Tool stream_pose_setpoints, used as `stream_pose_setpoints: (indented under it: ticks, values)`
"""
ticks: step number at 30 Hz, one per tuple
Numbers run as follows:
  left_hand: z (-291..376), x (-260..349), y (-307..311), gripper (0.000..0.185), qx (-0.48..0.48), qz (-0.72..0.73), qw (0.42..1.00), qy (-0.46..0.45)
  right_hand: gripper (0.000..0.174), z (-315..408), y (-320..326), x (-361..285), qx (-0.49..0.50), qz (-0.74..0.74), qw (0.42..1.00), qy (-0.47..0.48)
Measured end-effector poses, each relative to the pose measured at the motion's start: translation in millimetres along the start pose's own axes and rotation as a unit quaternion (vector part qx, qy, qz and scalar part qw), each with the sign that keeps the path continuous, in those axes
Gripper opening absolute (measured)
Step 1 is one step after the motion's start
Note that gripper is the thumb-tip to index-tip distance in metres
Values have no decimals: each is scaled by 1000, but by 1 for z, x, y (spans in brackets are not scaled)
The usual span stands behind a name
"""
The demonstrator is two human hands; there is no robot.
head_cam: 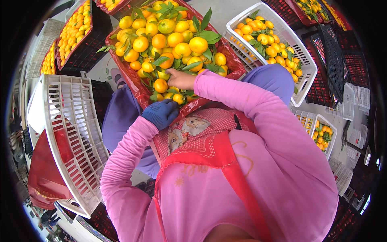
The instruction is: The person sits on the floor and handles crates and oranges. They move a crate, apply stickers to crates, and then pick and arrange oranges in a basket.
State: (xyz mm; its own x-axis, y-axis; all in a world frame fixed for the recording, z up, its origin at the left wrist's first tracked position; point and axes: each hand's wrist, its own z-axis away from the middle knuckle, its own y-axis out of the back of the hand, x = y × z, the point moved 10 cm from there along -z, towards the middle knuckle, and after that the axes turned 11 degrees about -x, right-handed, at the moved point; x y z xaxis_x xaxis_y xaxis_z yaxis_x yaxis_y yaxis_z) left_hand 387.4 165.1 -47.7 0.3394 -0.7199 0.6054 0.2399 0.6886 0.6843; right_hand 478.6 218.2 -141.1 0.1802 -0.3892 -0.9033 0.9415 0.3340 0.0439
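Observation:
Orange and yellow mandarins (175, 39) with green leaves fill a crate lined with red plastic film (133, 78), which stands before me between my knees. My left hand (160, 113), in a blue knitted glove, lies at the crate's near left rim with its fingers curled beside the fruit; whether it grips anything is hidden. My bare right hand (180, 79) reaches in from the right, its thumb against a greenish-yellow mandarin (163, 74) near the middle of the near half. Its other fingers are partly hidden, so its grip cannot be told.
A white plastic crate (305, 87) of leafy mandarins stands at right, with a smaller white crate (329, 145) of mandarins nearer me. An upright white crate (72, 136) stands at left beside a red plastic bag (45, 172). A black crate (90, 45) holding mandarins is at upper left.

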Motion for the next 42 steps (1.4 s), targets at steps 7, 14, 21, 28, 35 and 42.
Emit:
stream_pose_setpoints:
  ticks: [7, 14, 21, 28, 35, 42]
  values:
    - [-11, -13, -16, 54, -87, -10, 995, 48, 34, 48, -10, -33, 8, 520, 852, 64]
    - [-9, -22, 9, 37, -95, -83, 988, 93, 49, 36, -30, -38, -67, 378, 918, 98]
    - [12, 3, 23, 30, 108, -189, 970, 113, 42, 47, -12, -51, -7, 328, 928, 178]
    - [-32, -12, 18, 57, 75, -103, 990, 64, 26, 126, 128, -75, 126, 410, 903, 32]
    - [-71, -18, 4, 73, -3, -174, 970, 169, 28, 162, 147, -63, 98, 463, 875, -99]
    - [-65, -28, 14, 63, -146, -192, 955, 174, 47, 125, 111, -6, -20, 550, 816, -176]
